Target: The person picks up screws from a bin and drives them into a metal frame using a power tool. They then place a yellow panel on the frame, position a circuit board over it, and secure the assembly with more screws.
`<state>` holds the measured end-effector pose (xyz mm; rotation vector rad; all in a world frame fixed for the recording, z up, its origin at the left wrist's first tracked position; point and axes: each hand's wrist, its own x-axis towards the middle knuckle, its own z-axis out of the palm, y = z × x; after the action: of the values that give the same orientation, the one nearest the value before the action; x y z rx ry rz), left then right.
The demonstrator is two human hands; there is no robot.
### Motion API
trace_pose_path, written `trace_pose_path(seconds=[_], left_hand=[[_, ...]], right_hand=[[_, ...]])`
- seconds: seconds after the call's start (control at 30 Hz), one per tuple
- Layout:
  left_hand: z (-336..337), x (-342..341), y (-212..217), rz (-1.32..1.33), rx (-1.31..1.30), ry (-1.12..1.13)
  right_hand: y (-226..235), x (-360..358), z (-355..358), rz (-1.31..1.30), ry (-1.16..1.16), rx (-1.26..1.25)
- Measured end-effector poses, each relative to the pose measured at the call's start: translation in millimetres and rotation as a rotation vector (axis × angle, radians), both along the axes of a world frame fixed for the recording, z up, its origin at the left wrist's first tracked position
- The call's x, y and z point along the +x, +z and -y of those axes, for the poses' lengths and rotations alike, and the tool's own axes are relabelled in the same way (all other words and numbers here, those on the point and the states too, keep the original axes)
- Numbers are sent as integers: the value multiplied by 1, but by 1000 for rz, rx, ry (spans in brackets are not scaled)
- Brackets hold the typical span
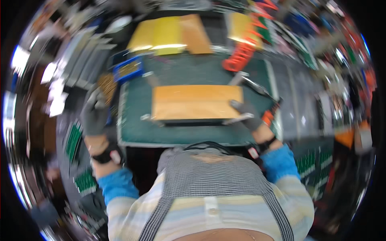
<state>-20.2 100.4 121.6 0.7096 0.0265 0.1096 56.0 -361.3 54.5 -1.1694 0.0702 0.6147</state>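
An orange-yellow rectangular panel (pixel 193 102) lies crosswise on the green work mat (pixel 136 132), with pale metal brackets at its corners. My right hand (pixel 249 116), in a grey glove, grips the panel's right end, its thumb on the top face. Off the mat to the left, my gloved left hand (pixel 94 112) is beside a heap of small brass-coloured parts (pixel 107 86). Its fingers are curled together; blur hides whatever may be in them. A blue tray (pixel 128 70) with more brass-coloured bits stands beyond that hand.
A red-orange coiled hose (pixel 241 54) hangs at the back right. Near the panel's right end lies a dark and silver tool (pixel 257 86). Yellow and orange sheets (pixel 169 34) line the back. Grey metal profiles (pixel 88 56) and green circuit boards (pixel 73 141) are on the left.
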Motion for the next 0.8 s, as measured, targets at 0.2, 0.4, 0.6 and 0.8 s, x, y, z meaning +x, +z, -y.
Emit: trace_pose_path(seconds=[0.2, 0.4, 0.6, 0.8], left_hand=[[169, 48, 14, -187, -9, -424], [266, 75, -38, -304, 274, -393], [274, 77, -53, -427, 332, -371], [266, 75, -49, -447, 266, -350]], right_hand=[[-6, 1, 9, 64, 35, 105], [-27, 4, 12, 133, 32, 106], [-28, 8, 18, 179, 63, 110], [-6, 66, 79, 576, 371, -805]])
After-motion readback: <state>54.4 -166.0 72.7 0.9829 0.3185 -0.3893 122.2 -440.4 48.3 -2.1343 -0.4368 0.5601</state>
